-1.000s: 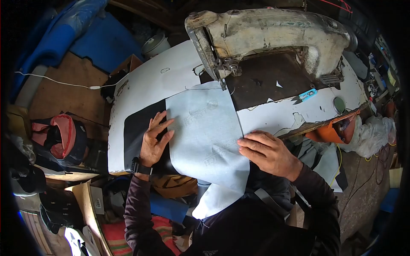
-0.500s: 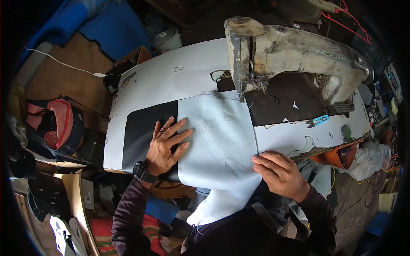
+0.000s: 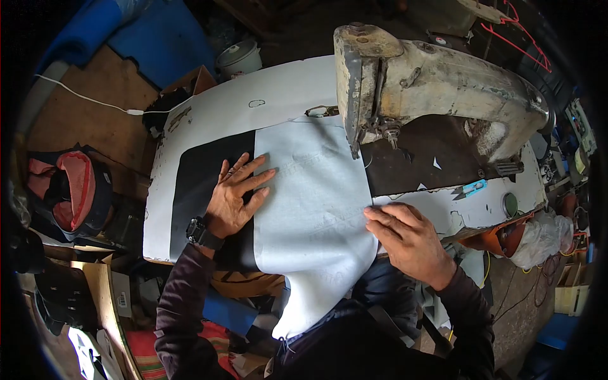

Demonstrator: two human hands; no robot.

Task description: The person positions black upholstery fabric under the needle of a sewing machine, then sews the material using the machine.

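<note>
Our surface (image 3: 288,87) holds a sewing machine (image 3: 443,82) far right, a white sheet (image 3: 310,196) centrally, a black sheet (image 3: 196,168) left. Our left hand (image 3: 233,201) spreads across both sheets; our right hand (image 3: 415,244) meets the white sheet's right edge, pinch unclear.

Light falls on a chipped white table (image 3: 291,79) above a brownish floor (image 3: 514,316).
</note>
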